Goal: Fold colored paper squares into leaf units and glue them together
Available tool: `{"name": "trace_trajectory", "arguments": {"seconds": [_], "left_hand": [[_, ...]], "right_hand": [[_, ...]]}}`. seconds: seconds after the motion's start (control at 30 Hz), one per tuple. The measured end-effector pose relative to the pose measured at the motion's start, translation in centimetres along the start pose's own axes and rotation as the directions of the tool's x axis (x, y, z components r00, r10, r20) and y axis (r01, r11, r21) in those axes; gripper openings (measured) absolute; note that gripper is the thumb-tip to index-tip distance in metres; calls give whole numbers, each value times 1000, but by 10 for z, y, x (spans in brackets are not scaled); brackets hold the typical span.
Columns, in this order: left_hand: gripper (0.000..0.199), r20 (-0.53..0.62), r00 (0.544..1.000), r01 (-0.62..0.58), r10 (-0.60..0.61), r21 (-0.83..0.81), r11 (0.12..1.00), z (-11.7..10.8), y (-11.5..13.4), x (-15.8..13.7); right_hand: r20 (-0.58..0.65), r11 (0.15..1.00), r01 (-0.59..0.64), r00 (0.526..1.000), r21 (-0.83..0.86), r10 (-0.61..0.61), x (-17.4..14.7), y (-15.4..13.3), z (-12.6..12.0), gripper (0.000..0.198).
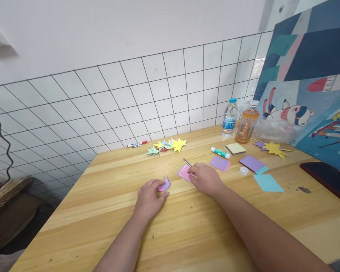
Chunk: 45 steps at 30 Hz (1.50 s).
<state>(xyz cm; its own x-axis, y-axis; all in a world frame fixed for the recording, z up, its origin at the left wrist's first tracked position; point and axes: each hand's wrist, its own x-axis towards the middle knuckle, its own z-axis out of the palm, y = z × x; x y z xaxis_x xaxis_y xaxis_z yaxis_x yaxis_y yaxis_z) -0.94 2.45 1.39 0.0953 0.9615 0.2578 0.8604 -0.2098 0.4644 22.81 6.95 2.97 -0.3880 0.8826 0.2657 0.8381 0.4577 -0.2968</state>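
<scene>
My left hand (150, 194) pinches a folded piece of purple paper (166, 184) between thumb and fingers, low over the wooden table. To its right, my right hand (205, 177) is closed around a slim silver-tipped tool (187, 162); its tip points away from me, and its kind is hidden by the fingers. Beneath those fingers lies a small stack of pink and purple paper squares (184, 172). Just beyond the right hand are a purple sheet with pink under it (220, 163) and a green-and-white glue stick (220, 152).
Leaf-shaped paper cutouts (178, 144) and markers (137, 144) lie along the back edge. At right are a water bottle (229, 119), an orange drink bottle (247, 122), a sticky-note pad (235, 148), a white cap (243, 171), a blue sheet (268, 183) and a dark phone-like slab (328, 179).
</scene>
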Motion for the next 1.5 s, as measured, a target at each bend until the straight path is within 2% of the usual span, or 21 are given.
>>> {"name": "trace_trajectory", "arguments": {"seconds": [0.13,0.23,0.3,0.37,0.47,0.57,0.63,0.67,0.73,0.8,0.83,0.9,0.93,0.97,1.03,1.07,1.13,1.2,1.3,1.4,1.5], "left_hand": [[16,-14,999,-43,44,72,997,-6,7,0],[21,-108,993,-38,43,44,998,-9,7,0],[23,-191,979,50,-70,-107,993,-8,4,1],[26,-224,941,156,-254,-379,912,-6,1,2],[32,-126,899,217,-420,-705,675,1,-2,3],[34,8,904,241,-427,-836,494,8,2,3],[34,63,921,248,-384,-856,454,11,7,1],[33,85,931,254,-356,-850,462,12,10,1],[32,103,949,255,-298,-806,534,12,15,-1],[29,22,963,202,-270,-723,661,9,17,-2],[27,-56,965,156,-257,-664,731,7,17,-3],[21,-215,962,35,-169,-514,857,2,16,-4],[19,-254,964,-38,-81,-434,900,-1,16,-5],[18,-251,968,-120,28,-358,926,-3,15,-5],[14,-162,956,-279,246,-237,930,-5,16,-6],[14,-98,941,-338,324,-192,922,-5,17,-6],[23,24,916,-394,400,-121,911,-3,19,-6],[32,108,910,-396,401,-66,916,-1,21,-7],[37,169,918,-362,358,-7,932,2,20,-8],[37,157,950,-284,271,70,956,2,16,-9],[34,91,980,-191,180,136,972,0,14,-9]], "right_hand": [[6,994,91,996,52,-91,-2,-9,7,19],[-10,986,115,993,123,-115,-3,-12,9,20],[-21,973,105,994,204,-103,-2,-12,12,21],[-9,939,49,999,342,-49,-2,-13,15,25],[111,777,-126,991,616,73,-3,-24,21,44],[270,548,-266,960,793,75,-3,-42,25,50],[297,420,-300,952,856,74,-2,-51,28,39],[293,384,-305,952,872,91,-1,-53,30,31],[273,356,-296,955,887,115,0,-53,34,19],[279,385,-302,953,872,116,1,-47,37,14],[284,436,-303,952,847,110,1,-43,38,12],[258,611,-252,963,750,81,0,-37,37,11],[217,706,-191,975,682,54,-1,-34,36,12],[166,783,-128,986,609,32,-1,-32,33,14],[55,880,-57,998,472,35,-2,-28,26,23],[11,913,-55,998,403,56,-1,-26,22,26],[-21,962,-62,997,264,70,0,-21,15,25],[-11,990,-52,998,132,54,0,-15,10,25],[54,999,-51,997,-3,51,-1,-8,9,30],[93,995,-67,993,-69,73,-1,-7,10,25],[103,987,-112,987,-118,125,0,-8,11,28]]}}
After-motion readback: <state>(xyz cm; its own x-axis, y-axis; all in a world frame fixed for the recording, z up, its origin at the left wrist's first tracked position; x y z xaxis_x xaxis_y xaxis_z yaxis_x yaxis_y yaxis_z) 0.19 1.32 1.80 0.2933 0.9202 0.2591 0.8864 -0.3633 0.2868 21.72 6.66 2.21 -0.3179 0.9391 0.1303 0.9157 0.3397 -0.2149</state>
